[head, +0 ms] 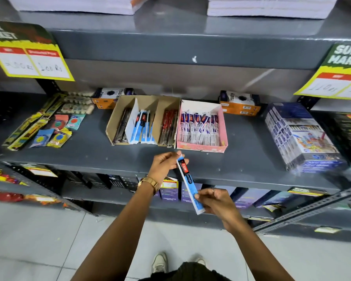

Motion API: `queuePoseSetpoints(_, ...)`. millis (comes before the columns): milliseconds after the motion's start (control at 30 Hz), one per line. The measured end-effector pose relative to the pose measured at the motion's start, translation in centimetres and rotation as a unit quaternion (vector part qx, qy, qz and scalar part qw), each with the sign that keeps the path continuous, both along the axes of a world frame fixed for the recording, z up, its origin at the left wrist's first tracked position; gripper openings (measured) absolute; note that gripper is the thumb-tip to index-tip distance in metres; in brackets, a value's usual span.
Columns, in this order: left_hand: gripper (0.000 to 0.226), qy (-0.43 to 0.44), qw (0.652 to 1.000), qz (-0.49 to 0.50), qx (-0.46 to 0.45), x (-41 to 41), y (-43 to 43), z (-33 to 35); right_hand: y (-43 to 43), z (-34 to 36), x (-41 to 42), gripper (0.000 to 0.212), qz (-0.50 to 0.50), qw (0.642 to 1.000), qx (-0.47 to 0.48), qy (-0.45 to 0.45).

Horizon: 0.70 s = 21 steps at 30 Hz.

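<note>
A long, slim blue refill packet point(187, 182) with a black and red top hangs in front of the grey shelf edge point(241, 177). My left hand point(164, 165), with a gold watch on its wrist, pinches the packet's upper end. My right hand point(215, 201) pinches its lower end. Behind them on the shelf stands a brown divided cardboard box point(118, 116) holding dark, blue and red packets of the same kind. Right beside it is a pink box point(223, 128) full of white and blue pen packets.
Loose yellow and blue packets point(39, 130) lie at the shelf's left. A wrapped blue carton point(300, 138) sits at the right, orange boxes point(240, 105) at the back. Yellow price signs point(30, 59) hang from the upper shelf. More boxes fill the lower shelf point(170, 191). Tiled floor lies below.
</note>
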State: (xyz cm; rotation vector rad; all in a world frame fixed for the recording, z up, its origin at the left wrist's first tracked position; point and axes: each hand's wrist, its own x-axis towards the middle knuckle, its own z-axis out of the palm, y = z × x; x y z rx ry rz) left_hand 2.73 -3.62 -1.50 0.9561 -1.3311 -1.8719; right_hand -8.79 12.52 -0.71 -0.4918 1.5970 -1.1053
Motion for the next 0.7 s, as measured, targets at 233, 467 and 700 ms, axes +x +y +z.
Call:
queuePoseSetpoints(233, 0.013, -0.003, 1.0, -0.007, 0.019, 0.3, -0.6, -0.1, -0.5, -0.7, 0.8, 0.009, -0.012, 1.0, 0.008, 0.005)
queuePoseSetpoints(467, 0.018, -0.001, 1.0, 0.0, 0.032, 0.2, -0.9, 0.2, -0.8, -0.8, -0.1, 0.005, -0.008, 1.0, -0.002, 0.001)
queuePoseSetpoints(700, 0.023, 0.003, 0.999, 0.01, 0.045, 0.1, -0.8, 0.3, -0.9, -0.9, -1.0, 0.003, 0.011, 1.0, 0.004, -0.01)
